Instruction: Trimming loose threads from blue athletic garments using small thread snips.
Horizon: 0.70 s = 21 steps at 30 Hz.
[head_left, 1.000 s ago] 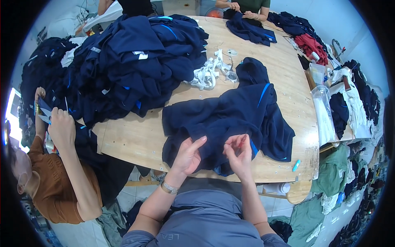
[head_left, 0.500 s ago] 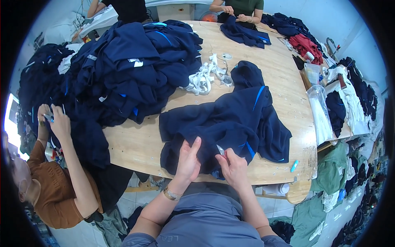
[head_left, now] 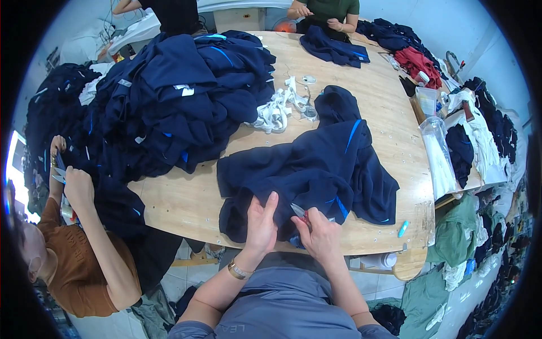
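Note:
A navy garment (head_left: 282, 164) with bright blue stripes lies spread on the table before me. At its near edge my left hand (head_left: 261, 225) grips the cloth, thumb on top and the other fingers partly hidden under a fold. My right hand (head_left: 320, 231) is closed around small thread snips (head_left: 298, 210) with a red handle. Their pale blades point up and left over the fabric, close to my left thumb. Whether the blades touch the cloth, I cannot tell.
A tall heap of navy garments (head_left: 169, 90) covers the table's left side, beside tangled white strips (head_left: 276, 110). A turquoise stick-like tool (head_left: 403, 228) lies at right. One co-worker in brown (head_left: 84, 265) handles scissors at left; another in green (head_left: 333, 11) sits across the wooden table (head_left: 395, 113).
My right hand and the snips have shifted slightly left, nearer my left hand. At left, the co-worker's hands have moved with the scissors, and the far co-worker's hands have shifted.

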Each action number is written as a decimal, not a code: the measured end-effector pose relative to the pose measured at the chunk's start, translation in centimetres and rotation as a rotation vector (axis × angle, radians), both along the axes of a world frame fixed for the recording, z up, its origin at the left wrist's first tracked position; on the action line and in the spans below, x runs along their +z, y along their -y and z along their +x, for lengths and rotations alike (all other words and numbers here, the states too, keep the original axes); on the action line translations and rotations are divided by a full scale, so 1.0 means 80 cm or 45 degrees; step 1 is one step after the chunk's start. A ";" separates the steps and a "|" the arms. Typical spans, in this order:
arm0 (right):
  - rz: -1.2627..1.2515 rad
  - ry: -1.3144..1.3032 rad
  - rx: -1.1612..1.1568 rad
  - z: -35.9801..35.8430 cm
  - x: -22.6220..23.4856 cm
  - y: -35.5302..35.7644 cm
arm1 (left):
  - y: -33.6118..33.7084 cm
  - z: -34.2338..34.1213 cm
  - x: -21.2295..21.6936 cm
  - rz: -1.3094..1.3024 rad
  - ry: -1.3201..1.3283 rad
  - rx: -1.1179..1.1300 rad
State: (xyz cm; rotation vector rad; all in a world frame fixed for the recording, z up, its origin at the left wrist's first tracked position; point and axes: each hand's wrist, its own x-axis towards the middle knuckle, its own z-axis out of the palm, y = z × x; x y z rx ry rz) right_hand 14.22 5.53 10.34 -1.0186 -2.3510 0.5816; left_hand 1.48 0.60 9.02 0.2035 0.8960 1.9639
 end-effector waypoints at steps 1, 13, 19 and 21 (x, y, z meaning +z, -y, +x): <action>0.012 0.007 0.003 0.000 0.001 0.000 | 0.000 0.000 0.000 0.001 -0.012 0.007; -0.739 -0.842 0.156 -0.023 -0.048 -0.044 | -0.023 -0.041 0.009 -0.011 -0.008 -0.393; -0.920 -1.129 0.112 -0.044 -0.032 -0.078 | -0.005 -0.073 -0.022 -0.434 -1.309 -0.696; -0.826 -1.095 0.053 -0.048 -0.044 -0.099 | -0.002 -0.077 -0.022 -0.469 -1.095 -0.788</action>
